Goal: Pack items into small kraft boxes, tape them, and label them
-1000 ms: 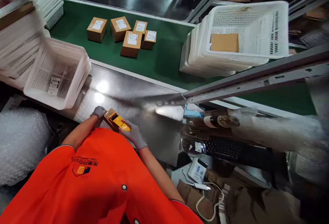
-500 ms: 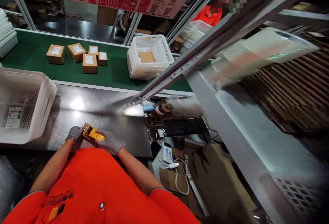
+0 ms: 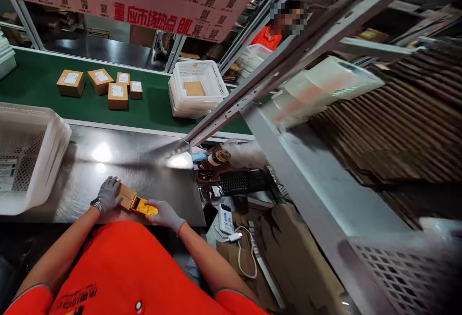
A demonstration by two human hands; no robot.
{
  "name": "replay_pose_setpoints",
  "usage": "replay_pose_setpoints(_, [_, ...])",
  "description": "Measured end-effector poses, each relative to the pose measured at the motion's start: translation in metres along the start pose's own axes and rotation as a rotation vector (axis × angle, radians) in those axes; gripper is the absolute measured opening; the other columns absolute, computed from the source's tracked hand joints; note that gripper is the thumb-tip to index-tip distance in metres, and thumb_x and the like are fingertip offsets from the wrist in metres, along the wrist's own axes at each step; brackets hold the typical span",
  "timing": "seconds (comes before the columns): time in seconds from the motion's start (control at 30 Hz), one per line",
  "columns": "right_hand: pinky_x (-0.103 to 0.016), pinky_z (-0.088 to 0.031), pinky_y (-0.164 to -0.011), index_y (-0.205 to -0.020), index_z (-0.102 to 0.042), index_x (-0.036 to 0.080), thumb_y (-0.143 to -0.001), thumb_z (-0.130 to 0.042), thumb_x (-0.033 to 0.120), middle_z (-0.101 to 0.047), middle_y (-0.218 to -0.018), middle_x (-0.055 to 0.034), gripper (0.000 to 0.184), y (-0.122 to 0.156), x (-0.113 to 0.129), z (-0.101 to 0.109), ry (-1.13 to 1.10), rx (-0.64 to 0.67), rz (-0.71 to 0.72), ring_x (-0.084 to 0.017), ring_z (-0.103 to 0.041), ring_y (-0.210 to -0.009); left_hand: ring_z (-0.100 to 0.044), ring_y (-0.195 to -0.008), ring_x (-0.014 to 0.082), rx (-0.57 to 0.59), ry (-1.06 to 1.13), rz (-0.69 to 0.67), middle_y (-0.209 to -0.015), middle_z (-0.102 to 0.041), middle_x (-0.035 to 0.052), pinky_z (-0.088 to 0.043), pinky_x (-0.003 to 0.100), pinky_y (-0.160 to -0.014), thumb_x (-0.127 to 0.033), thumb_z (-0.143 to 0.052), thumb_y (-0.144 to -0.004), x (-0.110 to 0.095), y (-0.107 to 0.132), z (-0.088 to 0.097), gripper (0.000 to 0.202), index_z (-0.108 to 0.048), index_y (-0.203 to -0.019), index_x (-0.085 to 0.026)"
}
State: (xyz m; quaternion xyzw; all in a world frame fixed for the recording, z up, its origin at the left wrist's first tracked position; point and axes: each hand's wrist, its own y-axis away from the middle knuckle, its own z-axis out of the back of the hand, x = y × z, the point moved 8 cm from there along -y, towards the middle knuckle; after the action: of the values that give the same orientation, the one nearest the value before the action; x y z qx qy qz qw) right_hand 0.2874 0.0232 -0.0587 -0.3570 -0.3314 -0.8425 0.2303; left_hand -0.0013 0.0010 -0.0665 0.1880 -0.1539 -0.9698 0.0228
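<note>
My left hand, in a grey glove, rests on a small brown cardboard box lying on the steel worktop near its front edge. My right hand, also gloved, holds a yellow hand-held device whose tip touches the box's right side. Both hands sit close to my orange shirt.
A stack of white mesh baskets stands at the left. Several labelled boxes and another basket stack lie on the green conveyor. A keyboard, bottle, cables and cartons crowd the right. A person in orange stands beyond.
The view has swung up and to the right. My left hand has spread flat over the box, and the yellow device stays against it in my right hand.
</note>
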Motion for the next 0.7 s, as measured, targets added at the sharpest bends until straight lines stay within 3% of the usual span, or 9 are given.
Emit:
replay_pose_setpoints(0.07, [-0.037, -0.063, -0.082, -0.135, -0.085, 0.025, -0.081, -0.09, 0.038, -0.089, -0.108, -0.0054, 0.056, -0.003, 0.0, -0.002, -0.033, -0.004, 0.007, -0.028, -0.081, -0.092, -0.035, -0.173, 0.0515, 0.116, -0.073, -0.25, -0.183, -0.047, 0.0227, -0.02, 0.066, -0.145, -0.043, -0.095, -0.076, -0.037, -0.003, -0.025, 0.1, -0.061, -0.168, -0.021])
replay_pose_setpoints(0.13, [-0.039, -0.065, -0.085, -0.133, -0.086, 0.025, -0.08, -0.092, 0.04, -0.089, -0.111, -0.0055, 0.055, 0.0, 0.003, 0.005, -0.052, -0.018, 0.015, -0.029, -0.081, -0.096, -0.046, -0.164, 0.0545, 0.168, -0.129, -0.346, -0.174, -0.057, 0.0248, -0.018, 0.074, -0.141, -0.038, -0.094, -0.074, -0.061, -0.009, -0.037, 0.101, -0.062, -0.168, -0.024])
replay_pose_setpoints(0.23, [-0.043, -0.066, -0.091, -0.132, -0.087, 0.025, -0.081, -0.091, 0.043, -0.089, -0.116, -0.0065, 0.054, 0.016, 0.013, 0.031, -0.057, -0.062, 0.048, -0.031, -0.081, -0.1, -0.062, -0.147, 0.0519, 0.14, -0.085, -0.359, -0.155, -0.07, 0.0237, -0.026, 0.078, -0.135, -0.033, -0.09, -0.077, -0.081, -0.02, -0.025, 0.097, -0.059, -0.169, -0.027])
replay_pose_setpoints(0.33, [-0.042, -0.066, -0.089, -0.131, -0.087, 0.023, -0.082, -0.09, 0.05, -0.087, -0.116, -0.0077, 0.056, 0.033, 0.035, 0.063, -0.097, -0.097, 0.114, -0.03, -0.08, -0.098, -0.062, -0.149, 0.0478, 0.133, 0.174, -0.469, -0.16, -0.064, 0.0219, -0.04, 0.067, -0.136, -0.039, -0.096, -0.069, -0.091, -0.022, 0.001, 0.118, -0.049, -0.176, -0.026])
replay_pose_setpoints(0.4, [-0.04, -0.065, -0.087, -0.131, -0.087, 0.022, -0.083, -0.09, 0.051, -0.086, -0.115, -0.0076, 0.056, 0.038, 0.052, 0.075, -0.123, -0.096, 0.138, -0.029, -0.08, -0.097, -0.063, -0.148, 0.0439, 0.127, 0.368, -0.537, -0.161, -0.061, 0.0199, -0.051, 0.056, -0.131, -0.038, -0.096, -0.067, -0.088, -0.019, 0.015, 0.119, -0.048, -0.174, -0.024])
replay_pose_setpoints(0.47, [-0.039, -0.065, -0.086, -0.131, -0.087, 0.022, -0.083, -0.09, 0.049, -0.086, -0.114, -0.0072, 0.055, 0.034, 0.068, 0.077, -0.123, -0.092, 0.147, -0.028, -0.08, -0.096, -0.066, -0.143, 0.0416, 0.123, 0.486, -0.552, -0.157, -0.061, 0.0176, -0.058, 0.052, -0.126, -0.034, -0.095, -0.065, -0.076, -0.017, 0.022, 0.112, -0.053, -0.168, -0.023])
replay_pose_setpoints(0.57, [-0.038, -0.064, -0.085, -0.131, -0.086, 0.022, -0.082, -0.09, 0.048, -0.087, -0.114, -0.0074, 0.055, 0.016, 0.09, 0.07, -0.107, -0.1, 0.164, -0.027, -0.079, -0.094, -0.069, -0.136, 0.0385, 0.089, 0.551, -0.507, -0.15, -0.062, 0.0143, -0.061, 0.053, -0.122, -0.029, -0.092, -0.065, -0.047, -0.014, 0.026, 0.104, -0.055, -0.163, -0.025])
replay_pose_setpoints(0.7, [-0.038, -0.064, -0.089, -0.133, -0.085, 0.02, -0.086, -0.09, 0.056, -0.086, -0.118, -0.0087, 0.059, -0.017, 0.116, 0.051, -0.122, -0.045, 0.21, -0.027, -0.079, -0.097, -0.066, -0.141, 0.0383, -0.021, 0.505, -0.463, -0.151, -0.064, 0.0148, -0.058, 0.054, -0.125, -0.027, -0.09, -0.068, -0.012, -0.006, 0.045, 0.099, -0.056, -0.161, -0.025])
